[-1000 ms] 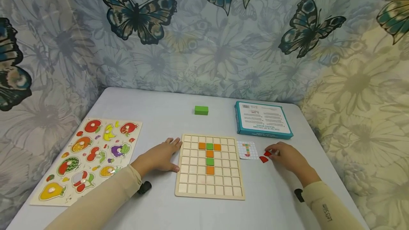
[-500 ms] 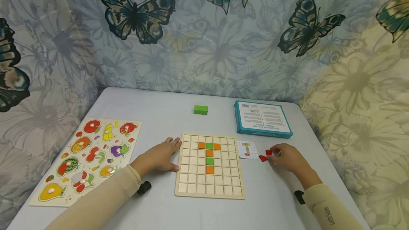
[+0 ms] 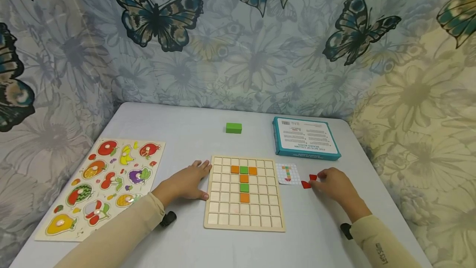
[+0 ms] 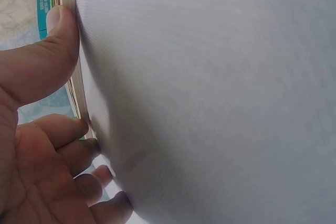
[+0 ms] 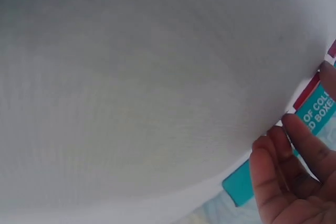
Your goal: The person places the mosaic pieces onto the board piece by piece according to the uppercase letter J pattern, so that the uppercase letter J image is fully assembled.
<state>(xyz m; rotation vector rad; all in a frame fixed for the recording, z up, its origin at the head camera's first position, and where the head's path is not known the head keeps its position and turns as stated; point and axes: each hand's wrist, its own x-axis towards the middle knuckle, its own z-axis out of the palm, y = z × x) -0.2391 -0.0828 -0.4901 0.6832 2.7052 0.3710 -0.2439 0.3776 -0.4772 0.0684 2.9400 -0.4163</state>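
Observation:
My left hand rests at the left edge of a wooden grid board, thumb and fingertips against its side. In the board's cells lie several orange and green square tiles, in a T shape. On the right, my right hand has thumb and index fingertip at the ends of a small red piece, apparently pinching it on the table. A second red piece lies close beside, near the thumb. In the right wrist view the red piece spans thumb to index finger. A pattern card lies between board and pieces.
Behind the right hand lies a flat teal box. A green block sits at the back middle. A fruit picture board occupies the left side. The white table meets a butterfly-patterned cloth behind.
The right fingers have shifted slightly, and the red piece at them has turned and moved a little away from me. The left hand stays where it was on the board's edge.

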